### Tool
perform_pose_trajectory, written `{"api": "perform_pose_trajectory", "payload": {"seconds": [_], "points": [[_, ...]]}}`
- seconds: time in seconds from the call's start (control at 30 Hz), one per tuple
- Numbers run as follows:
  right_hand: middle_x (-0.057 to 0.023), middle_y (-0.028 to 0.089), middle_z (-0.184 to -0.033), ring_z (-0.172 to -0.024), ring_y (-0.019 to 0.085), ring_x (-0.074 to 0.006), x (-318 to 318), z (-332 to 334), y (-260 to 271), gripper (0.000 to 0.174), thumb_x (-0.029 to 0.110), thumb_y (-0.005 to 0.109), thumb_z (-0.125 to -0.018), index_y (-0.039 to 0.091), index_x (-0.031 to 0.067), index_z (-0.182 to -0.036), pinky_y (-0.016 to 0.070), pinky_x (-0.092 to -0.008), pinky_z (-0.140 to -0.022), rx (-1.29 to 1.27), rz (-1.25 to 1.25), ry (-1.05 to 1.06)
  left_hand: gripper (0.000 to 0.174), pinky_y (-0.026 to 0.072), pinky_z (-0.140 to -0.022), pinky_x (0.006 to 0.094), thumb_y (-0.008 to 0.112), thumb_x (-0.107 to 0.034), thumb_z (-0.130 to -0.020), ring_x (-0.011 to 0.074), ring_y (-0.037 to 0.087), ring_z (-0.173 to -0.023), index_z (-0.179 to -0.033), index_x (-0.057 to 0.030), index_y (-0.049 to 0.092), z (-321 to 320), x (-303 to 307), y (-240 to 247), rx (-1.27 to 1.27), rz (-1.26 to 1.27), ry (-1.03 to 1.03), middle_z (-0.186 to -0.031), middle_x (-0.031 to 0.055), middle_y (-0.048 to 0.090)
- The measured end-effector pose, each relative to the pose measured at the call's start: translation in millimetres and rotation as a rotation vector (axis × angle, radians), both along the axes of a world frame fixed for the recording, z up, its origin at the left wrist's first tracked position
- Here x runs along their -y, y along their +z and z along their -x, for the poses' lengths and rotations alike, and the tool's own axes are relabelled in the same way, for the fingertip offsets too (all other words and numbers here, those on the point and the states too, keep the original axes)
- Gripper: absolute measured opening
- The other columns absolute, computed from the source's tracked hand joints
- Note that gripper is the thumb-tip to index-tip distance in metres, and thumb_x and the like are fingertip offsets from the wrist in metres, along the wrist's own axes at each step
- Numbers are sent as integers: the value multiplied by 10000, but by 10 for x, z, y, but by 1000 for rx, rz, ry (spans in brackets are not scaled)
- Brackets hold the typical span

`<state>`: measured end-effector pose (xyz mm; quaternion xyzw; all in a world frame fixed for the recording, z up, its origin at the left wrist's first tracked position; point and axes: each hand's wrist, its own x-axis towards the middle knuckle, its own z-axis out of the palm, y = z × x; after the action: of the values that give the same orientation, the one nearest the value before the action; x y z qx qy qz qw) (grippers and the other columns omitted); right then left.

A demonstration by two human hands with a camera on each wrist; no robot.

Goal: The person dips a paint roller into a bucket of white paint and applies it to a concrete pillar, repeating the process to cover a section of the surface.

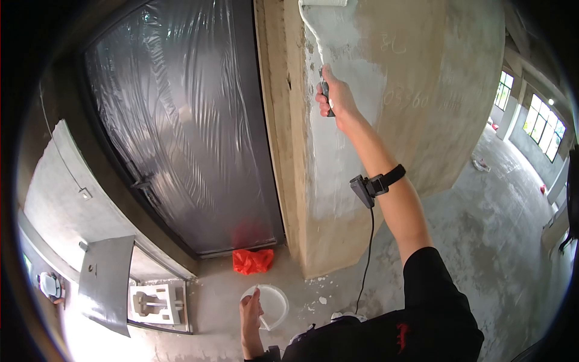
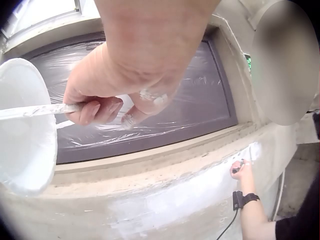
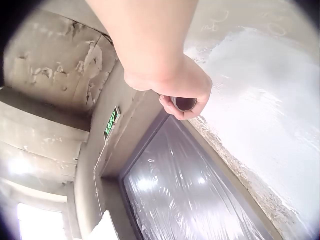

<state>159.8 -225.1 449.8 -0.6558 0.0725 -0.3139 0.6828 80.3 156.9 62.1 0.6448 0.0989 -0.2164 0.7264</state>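
Note:
My right hand (image 1: 339,99) grips the dark handle of a paint roller (image 1: 324,2), arm stretched up along the wall corner. The white roller sleeve lies at the top edge of the head view, against the wall (image 1: 416,78), where fresh white paint covers a strip by the corner. In the right wrist view, only the round end of the roller handle (image 3: 184,103) shows inside the fist. Low down, my left hand (image 1: 250,314) holds a white bucket (image 1: 279,306) by its bail. The left wrist view shows fingers curled round the paint-smeared bail (image 2: 35,111), with white smears on the hand.
A dark door (image 1: 193,120) wrapped in clear plastic film stands left of the wall corner. On the floor by it lies a red plastic bag (image 1: 252,261). White splatters dot the floor (image 1: 319,283). A box with white foam packing (image 1: 158,303) stands lower left.

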Motion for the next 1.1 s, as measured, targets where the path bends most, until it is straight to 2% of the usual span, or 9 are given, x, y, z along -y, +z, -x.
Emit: {"api": "perform_pose_trajectory", "payload": {"seconds": [0.03, 0.27, 0.4, 0.83, 1.1], "points": [[27, 375, -530, -426, 305, -86, -5, -24, 53, 526, 594, 439, -901, 420, 109, -698, 280, -250, -400, 3, -6, -18, 382, 243, -381, 227, 638, -294, -871, 53, 270, -400, -621, -151, 388, 1, -25, -19, -5, -3, -6, -524, -66, 308], [25, 375, -524, -427, 293, -88, -13, -150, 586, 511, 564, 431, -916, 416, 102, -699, 271, -243, -397, 65, 1, -5, 372, 242, -383, 239, 631, -286, -876, 61, 265, -405, -618, -132, 411, -96, -56, -36, 0, -24, -44, -519, -63, 313], [25, 380, -524, -421, 300, -86, -15, -142, 720, 517, 569, 430, -915, 419, 97, -704, 272, -241, -396, 96, 32, -18, 362, 247, -383, 242, 635, -288, -874, 66, 269, -406, -632, -113, 431, -160, -80, -18, -12, -4, -75, -524, -54, 327], [23, 385, -503, -396, 331, -97, 73, 52, -481, 576, 632, 437, -880, 440, 100, -659, 293, -265, -390, -50, -51, 5, 337, 254, -408, 237, 631, -282, -878, 63, 289, -440, -662, -109, 438, -277, -117, -20, -9, -62, -151, -558, -52, 335], [14, 387, -504, -394, 334, -91, 82, 394, -1520, 596, 647, 447, -870, 429, 103, -628, 293, -255, -393, -190, -135, 6, 326, 256, -423, 239, 617, -267, -884, 58, 288, -455, -659, -119, 434, -341, -111, -15, -50, -106, -171, -557, -61, 323]]}}
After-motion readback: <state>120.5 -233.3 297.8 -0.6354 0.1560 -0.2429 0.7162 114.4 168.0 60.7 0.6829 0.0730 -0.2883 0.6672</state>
